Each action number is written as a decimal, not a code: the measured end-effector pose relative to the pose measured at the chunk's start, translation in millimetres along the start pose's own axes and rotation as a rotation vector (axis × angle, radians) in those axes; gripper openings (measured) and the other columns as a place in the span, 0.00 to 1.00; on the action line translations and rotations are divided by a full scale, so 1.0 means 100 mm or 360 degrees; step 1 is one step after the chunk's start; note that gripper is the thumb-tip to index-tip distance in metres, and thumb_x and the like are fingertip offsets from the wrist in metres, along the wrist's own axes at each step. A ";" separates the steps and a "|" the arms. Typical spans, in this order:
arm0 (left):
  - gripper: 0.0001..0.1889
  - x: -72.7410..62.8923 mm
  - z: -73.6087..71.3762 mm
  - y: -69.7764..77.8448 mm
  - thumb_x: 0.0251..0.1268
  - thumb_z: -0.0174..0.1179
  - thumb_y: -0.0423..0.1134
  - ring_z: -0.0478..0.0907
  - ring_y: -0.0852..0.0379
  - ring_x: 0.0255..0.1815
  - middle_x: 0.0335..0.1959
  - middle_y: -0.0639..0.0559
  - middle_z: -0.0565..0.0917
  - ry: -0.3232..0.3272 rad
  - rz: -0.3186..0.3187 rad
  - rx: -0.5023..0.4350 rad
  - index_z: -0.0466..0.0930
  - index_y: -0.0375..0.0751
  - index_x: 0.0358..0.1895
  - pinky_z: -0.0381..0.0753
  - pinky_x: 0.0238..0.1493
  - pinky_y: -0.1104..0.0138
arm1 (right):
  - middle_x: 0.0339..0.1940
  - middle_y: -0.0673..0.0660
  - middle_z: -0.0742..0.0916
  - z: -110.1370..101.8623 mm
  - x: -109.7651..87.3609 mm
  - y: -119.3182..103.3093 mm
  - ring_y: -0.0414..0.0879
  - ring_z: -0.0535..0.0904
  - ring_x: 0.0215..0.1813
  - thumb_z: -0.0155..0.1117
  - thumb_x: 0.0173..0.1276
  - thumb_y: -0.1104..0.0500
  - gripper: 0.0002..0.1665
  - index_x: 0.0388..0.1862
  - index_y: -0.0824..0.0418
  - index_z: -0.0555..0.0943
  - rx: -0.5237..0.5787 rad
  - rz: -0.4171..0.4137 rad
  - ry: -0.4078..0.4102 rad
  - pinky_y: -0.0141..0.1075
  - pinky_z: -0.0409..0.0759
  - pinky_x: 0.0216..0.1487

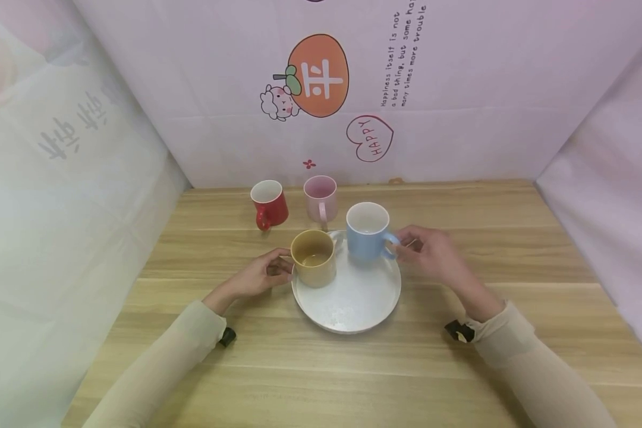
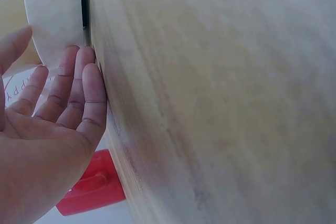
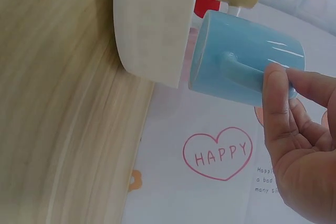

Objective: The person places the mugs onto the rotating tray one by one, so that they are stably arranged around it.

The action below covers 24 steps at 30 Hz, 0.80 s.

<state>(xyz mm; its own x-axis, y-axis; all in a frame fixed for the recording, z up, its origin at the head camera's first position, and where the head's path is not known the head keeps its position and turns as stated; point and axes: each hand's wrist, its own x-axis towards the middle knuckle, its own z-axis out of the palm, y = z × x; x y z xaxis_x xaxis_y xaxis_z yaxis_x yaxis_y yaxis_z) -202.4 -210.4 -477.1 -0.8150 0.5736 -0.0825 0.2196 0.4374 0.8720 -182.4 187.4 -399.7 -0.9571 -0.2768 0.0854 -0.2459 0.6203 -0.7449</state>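
Note:
My right hand [image 1: 430,252] pinches the handle of a light blue mug [image 1: 365,241] between thumb and fingers. This mug is upright at the back right of a round white tray [image 1: 353,309]; in the right wrist view a narrow gap shows between its base and the tray's top edge. On the tray's left part stands a mustard-yellow mug [image 1: 315,270]. My left hand [image 1: 259,274] is beside that mug, at the tray's left edge. In the left wrist view its fingers [image 2: 65,82] are extended, with the fingertips right at the tray's side wall.
Behind the tray, a red mug [image 1: 270,208] and a pink mug [image 1: 321,202] stand on the wooden table [image 1: 235,380]. White printed cloth [image 1: 219,131] hangs along the table's back edge, with more cloth at both sides.

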 end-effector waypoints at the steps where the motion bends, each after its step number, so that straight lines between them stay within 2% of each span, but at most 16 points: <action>1: 0.27 0.00 0.00 0.00 0.68 0.63 0.33 0.80 0.44 0.60 0.56 0.40 0.83 0.0000 0.0000 0.0005 0.67 0.42 0.68 0.80 0.63 0.52 | 0.37 0.59 0.90 0.02 0.00 0.01 0.45 0.87 0.33 0.68 0.69 0.56 0.09 0.44 0.59 0.84 0.0004 -0.0006 -0.0005 0.33 0.82 0.30; 7: 0.27 0.01 0.00 0.01 0.68 0.63 0.33 0.80 0.44 0.60 0.56 0.40 0.83 0.0000 -0.0008 0.0007 0.67 0.41 0.68 0.79 0.64 0.51 | 0.37 0.58 0.90 0.10 0.00 0.04 0.44 0.86 0.33 0.68 0.68 0.58 0.07 0.43 0.58 0.84 0.0027 -0.0019 -0.0047 0.33 0.83 0.31; 14: 0.26 0.00 0.00 0.03 0.69 0.63 0.34 0.80 0.44 0.60 0.55 0.40 0.83 -0.0005 -0.0052 -0.0026 0.68 0.43 0.68 0.78 0.65 0.49 | 0.36 0.56 0.90 0.17 0.02 0.06 0.43 0.85 0.33 0.68 0.68 0.56 0.07 0.42 0.56 0.84 -0.0008 0.0024 -0.0088 0.35 0.84 0.31; 24: 0.26 0.00 -0.01 0.01 0.69 0.62 0.33 0.80 0.45 0.60 0.55 0.41 0.84 -0.0006 -0.0025 0.0010 0.68 0.41 0.68 0.78 0.65 0.50 | 0.36 0.55 0.90 0.28 0.05 0.11 0.42 0.86 0.33 0.67 0.69 0.54 0.08 0.44 0.56 0.84 0.0007 0.0047 -0.0095 0.36 0.83 0.33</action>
<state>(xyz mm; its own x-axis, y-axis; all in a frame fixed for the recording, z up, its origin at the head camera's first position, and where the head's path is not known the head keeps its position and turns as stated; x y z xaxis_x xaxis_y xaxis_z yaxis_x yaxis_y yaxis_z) -203.4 -210.7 -475.9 -0.8163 0.5692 -0.0980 0.2102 0.4508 0.8675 -185.6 172.3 -425.9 -0.9531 -0.3016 0.0239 -0.2168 0.6257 -0.7494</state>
